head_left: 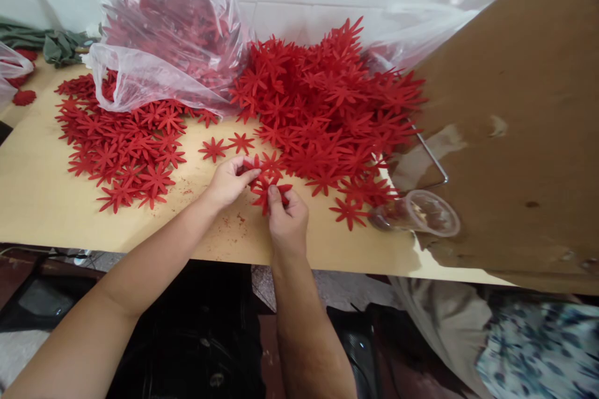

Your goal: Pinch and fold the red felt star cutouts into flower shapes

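Observation:
Near the middle of the table, my left hand [231, 181] pinches a red flower-shaped cutout [254, 164] between thumb and fingers. My right hand [287, 215] is closed on another red cutout [262, 194] just below and to the right. The two hands are close together, and the pieces between them overlap, so their borders are hard to tell apart. Two loose cutouts [214, 149] lie just beyond my left hand. A tall heap of the same red cutouts [322, 106] rises behind my hands, and a lower pile [126, 149] spreads out to the left.
A clear plastic bag [173, 43] full of red pieces leans on the tiled wall. On the right stand a tilted clear plastic cup [433, 215], a bent metal rod [433, 159] and a large brown board [515, 137]. Reddish crumbs dot the table [206, 240]. Patterned cloth [538, 349] shows lower right.

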### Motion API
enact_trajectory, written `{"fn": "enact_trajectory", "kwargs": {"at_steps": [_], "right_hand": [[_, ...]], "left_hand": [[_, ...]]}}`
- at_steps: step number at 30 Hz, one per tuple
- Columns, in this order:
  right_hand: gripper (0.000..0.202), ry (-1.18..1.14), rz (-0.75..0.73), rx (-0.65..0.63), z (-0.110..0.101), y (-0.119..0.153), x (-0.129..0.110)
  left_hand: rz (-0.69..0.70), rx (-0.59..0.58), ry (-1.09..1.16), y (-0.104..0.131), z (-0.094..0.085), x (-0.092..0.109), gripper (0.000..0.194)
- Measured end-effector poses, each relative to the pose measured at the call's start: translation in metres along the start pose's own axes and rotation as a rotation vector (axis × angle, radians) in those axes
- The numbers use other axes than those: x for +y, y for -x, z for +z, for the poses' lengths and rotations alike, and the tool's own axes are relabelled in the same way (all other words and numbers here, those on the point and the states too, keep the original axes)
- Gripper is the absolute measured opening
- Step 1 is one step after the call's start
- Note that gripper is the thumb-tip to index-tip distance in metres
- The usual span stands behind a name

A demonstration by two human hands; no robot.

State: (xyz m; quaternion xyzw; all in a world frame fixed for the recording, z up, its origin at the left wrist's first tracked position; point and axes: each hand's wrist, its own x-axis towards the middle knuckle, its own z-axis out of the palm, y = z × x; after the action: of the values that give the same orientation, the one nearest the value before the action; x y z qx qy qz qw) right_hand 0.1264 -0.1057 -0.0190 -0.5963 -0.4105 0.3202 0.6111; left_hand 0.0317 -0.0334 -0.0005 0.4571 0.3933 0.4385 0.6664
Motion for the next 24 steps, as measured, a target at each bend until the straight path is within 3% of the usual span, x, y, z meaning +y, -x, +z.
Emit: {"fn": "enact_trajectory", "kwargs": {"at_steps": [7,12,19,22,24], "right_hand": [[0.042,-0.085,0.063,0.136,0.0,-0.0027,0.0035],[0.035,-0.203,0.076,0.104,0.0048,-0.0039,0.0026],[0.022,-0.137,0.012,0.075,0.0023,-0.0029,0.0018],[0.027,-0.142,0.024,0.108,0.0011,-0.0023,0.0025],[0.029,-0.16,0.039,0.105,0.0009,-0.0021,0.0021]], "left_hand": [[-0.045,0.015,-0.079,-0.0013,-0.0004,-0.0009,0.011],[-0.04,0.018,-0.117,-0.0016,0.0,-0.0023,0.016],[-0.015,-0.015,-0.229,-0.0015,-0.0017,-0.0052,0.016],[-0.026,-0.016,-0.157,-0.0004,0.0,-0.0035,0.01],[-0.06,-0.037,-0.095,0.0016,0.0009,-0.0007,0.018]]}}
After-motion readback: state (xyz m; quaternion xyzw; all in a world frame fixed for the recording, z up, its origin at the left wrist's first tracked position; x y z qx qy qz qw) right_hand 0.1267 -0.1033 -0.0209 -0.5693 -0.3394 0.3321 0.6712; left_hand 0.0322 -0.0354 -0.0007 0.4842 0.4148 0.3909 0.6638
